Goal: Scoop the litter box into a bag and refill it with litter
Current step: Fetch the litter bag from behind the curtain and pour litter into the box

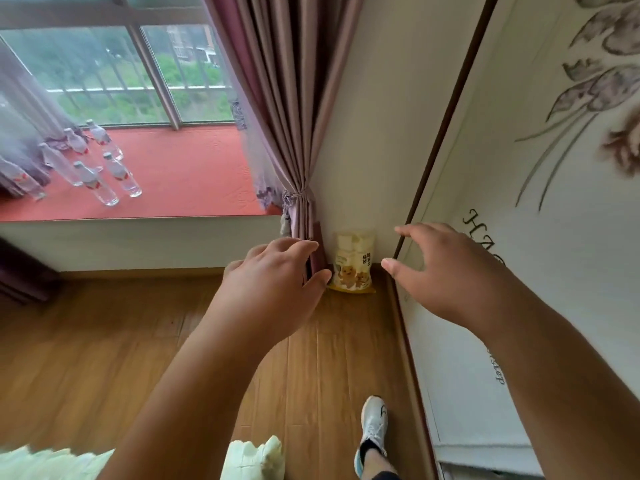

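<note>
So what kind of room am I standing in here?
Probably a bedroom at home: mauve pleated curtain tied beside a red-cushioned bay window seat, wood-plank floor, and a white sliding wardrobe door with floral print.

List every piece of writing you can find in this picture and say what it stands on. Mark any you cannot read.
Wardrobe door, upper script: begins "HA", the rest hidden behind the right hand.
Wardrobe door, lower script: ends "ep", the rest unreadable.
Litter bag: characters on the label, too small to read.
Water bottles: red labels, too blurred to read.
</note>
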